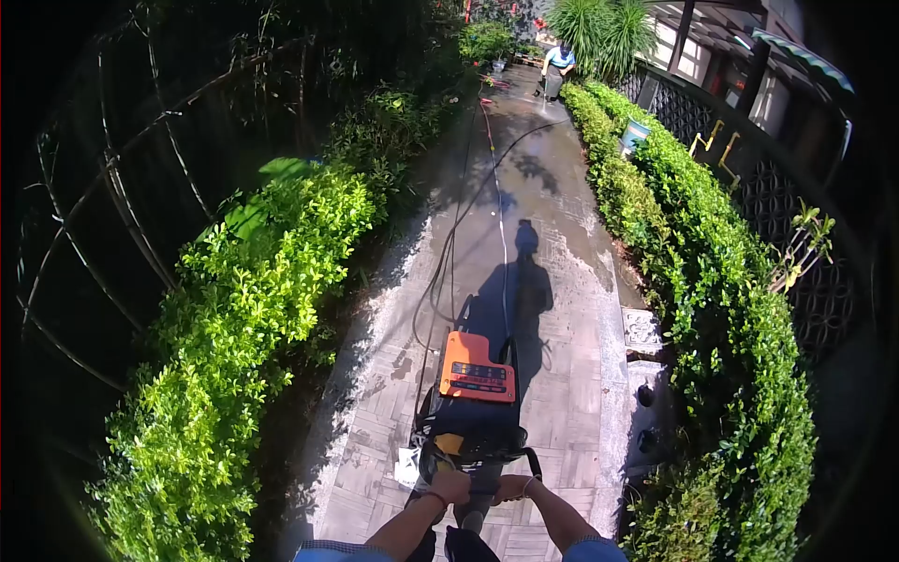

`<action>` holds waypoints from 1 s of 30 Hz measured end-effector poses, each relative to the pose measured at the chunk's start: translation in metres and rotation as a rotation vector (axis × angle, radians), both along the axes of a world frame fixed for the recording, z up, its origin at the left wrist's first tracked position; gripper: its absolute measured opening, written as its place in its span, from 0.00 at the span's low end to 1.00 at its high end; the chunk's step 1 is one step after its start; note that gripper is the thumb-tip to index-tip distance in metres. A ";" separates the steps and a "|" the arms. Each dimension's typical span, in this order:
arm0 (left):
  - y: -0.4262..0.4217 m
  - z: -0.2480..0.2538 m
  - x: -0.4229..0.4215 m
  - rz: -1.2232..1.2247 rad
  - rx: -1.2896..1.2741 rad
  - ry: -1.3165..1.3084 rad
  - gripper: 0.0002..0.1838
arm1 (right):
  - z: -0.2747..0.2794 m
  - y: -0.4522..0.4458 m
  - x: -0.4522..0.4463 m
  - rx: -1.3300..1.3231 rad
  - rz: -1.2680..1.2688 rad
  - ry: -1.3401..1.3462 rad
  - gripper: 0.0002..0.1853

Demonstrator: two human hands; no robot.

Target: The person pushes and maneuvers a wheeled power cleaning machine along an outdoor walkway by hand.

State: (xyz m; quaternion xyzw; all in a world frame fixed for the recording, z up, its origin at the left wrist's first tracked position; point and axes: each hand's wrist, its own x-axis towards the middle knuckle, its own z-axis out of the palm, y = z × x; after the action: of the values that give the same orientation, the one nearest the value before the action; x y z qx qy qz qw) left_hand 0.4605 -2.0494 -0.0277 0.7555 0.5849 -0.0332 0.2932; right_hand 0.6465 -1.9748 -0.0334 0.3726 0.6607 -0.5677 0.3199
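A pressure washer (479, 361) with an orange top and a dark body stands on the paving right in front of me. My left hand (450, 486) is closed at the near side of its black handle (535, 462). Beside it, my right hand (511, 488) has its fingers curled round the handle, partly hidden from above. A yellow part (449, 443) shows just ahead of my left hand. From the machine, a dark hose (455, 229) and a pale cord (503, 229) run forward along the path.
Low hedges line the path, one on the left (272, 272) and one on the right (698, 215). Far ahead a person (559, 64) sprays water on wet ground. A bucket (634, 135) sits by the right hedge. Drain covers (642, 328) edge the paving on the right.
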 end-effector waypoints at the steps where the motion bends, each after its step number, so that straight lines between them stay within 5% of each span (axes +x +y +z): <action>1: 0.005 0.006 0.000 0.024 0.027 -0.010 0.12 | 0.000 0.004 0.001 0.063 0.002 -0.006 0.17; 7: -0.035 -0.001 0.004 0.155 0.084 0.022 0.08 | 0.015 -0.039 -0.008 0.353 0.146 -0.025 0.24; 10: -0.079 0.031 -0.001 0.092 0.070 0.107 0.08 | -0.032 -0.098 -0.003 0.501 0.099 0.125 0.24; 13: -0.136 -0.023 -0.010 0.027 -0.009 0.229 0.10 | -0.023 -0.168 -0.020 0.406 0.047 -0.091 0.24; 21: -0.262 -0.054 -0.023 -0.096 -0.197 0.243 0.08 | -0.034 -0.309 -0.034 0.426 -0.012 -0.117 0.21; 30: -0.351 -0.040 -0.055 -0.154 -0.166 0.250 0.07 | -0.036 -0.413 -0.068 0.381 -0.115 -0.160 0.20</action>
State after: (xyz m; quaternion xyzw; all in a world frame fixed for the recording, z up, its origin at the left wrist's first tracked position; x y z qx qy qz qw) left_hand 0.4050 -2.4004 -0.0682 0.7611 0.5526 -0.1974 0.2764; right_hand 0.5786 -2.3874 -0.0692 0.5074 0.7061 -0.4186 0.2622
